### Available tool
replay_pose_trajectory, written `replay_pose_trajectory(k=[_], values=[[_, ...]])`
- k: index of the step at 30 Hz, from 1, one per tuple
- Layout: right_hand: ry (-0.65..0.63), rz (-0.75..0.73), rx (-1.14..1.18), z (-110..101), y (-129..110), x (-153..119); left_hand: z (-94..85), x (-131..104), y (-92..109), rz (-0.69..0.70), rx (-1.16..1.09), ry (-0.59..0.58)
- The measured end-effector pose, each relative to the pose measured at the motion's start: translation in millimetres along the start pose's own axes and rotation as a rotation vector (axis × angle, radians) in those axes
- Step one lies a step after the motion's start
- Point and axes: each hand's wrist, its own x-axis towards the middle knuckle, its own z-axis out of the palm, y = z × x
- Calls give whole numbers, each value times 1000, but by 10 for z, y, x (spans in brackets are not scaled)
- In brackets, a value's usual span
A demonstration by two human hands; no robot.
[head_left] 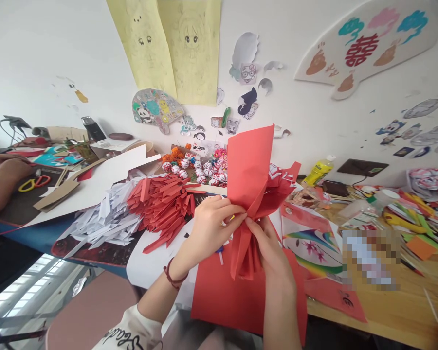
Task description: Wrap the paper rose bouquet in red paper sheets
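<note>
Red paper [248, 165] is gathered around a bundle of white and red paper flowers [282, 179] in the middle of the head view. My left hand [213, 224] pinches the narrow waist of the wrap from the left. On the right side, my right hand [268, 243] is closed around the same waist, its thumb at the front near my left fingertips. Folded red paper flares below the grip. A flat red sheet [222, 291] lies beneath, over white paper [146, 262].
Piles of red paper strips [160, 204] and white strips [107, 218] lie left. Another person's hands [10, 170] rest near scissors [34, 183] at far left. A yellow bottle [319, 170] and colourful scraps [410, 218] are at right, a printed fan [314, 243] nearer.
</note>
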Motion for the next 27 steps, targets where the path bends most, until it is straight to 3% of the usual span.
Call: replay_pose_trajectory(k=[6,19,27], values=[[10,14,15,5,14,-7,2,10,-17,-4,-13,-25],[-36,34,28,-40,40,-45,66,-19,9,5,87,71],[-18,17,-7,-29,37,-79,90,-56,92,-90,135,120]])
